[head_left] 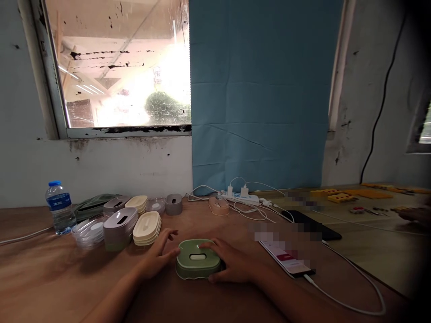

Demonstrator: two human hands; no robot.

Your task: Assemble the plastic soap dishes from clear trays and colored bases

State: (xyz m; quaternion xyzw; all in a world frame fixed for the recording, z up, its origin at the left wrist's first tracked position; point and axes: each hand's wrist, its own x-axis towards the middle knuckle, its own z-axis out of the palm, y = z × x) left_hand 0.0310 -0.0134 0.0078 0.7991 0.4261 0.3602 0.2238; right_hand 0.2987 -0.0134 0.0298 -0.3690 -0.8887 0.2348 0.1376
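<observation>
A green rounded-oblong plastic case [198, 270] with a slot in its top sits on the table in front of me. Something pale shows through the slot. My right hand [234, 264] grips the case's right side, one finger over the top and the thumb low at the front corner. At the left edge, the thumb of my left hand [160, 255] meets or nearly meets the case, while its other fingers stretch apart and hold nothing. Beyond that hand stand a stack of cream lids [147, 228] and a grey slotted case [120, 229].
Clear plastic pieces [90, 232], a water bottle [61, 210] and more cream lids [136, 203] stand at left. A power strip [239, 196] with tangled white cables lies at the back. A charging phone [286, 256] and black tablet-like slab [313, 225] lie to the right.
</observation>
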